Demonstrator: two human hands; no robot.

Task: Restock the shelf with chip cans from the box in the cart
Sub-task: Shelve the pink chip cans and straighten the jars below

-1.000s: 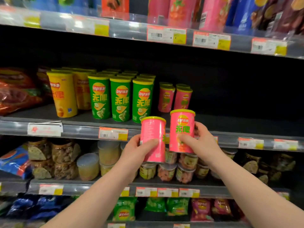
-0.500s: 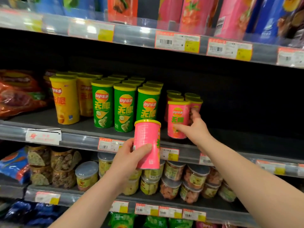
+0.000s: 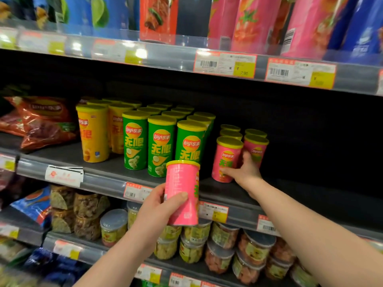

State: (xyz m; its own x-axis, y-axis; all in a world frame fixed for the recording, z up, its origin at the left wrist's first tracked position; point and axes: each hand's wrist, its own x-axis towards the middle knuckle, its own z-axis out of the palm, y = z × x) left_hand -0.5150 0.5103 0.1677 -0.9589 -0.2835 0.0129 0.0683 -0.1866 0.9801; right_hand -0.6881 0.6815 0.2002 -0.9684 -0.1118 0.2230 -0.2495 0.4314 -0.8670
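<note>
At the snack aisle, my right hand reaches into the middle shelf, its fingers wrapped round the lower half of the front pink can. That can stands upright on the shelf board, just right of the green cans and at the head of the other pink cans. My left hand holds the second pink can out in front of the shelf's price rail, thumb and fingers clamped round its lower body. Its long axis is near vertical, lid up, label turned away to the right. From the left fingers, the pink rows lie up, to the right and further in. The bare board I judge to be the likeliest spot sits just right of the right fingers, in front of the shorter pink row. The right hand is much the nearer to it, but it is occupied and partly covers that spot, so it would need to let go and clear out first.
</note>
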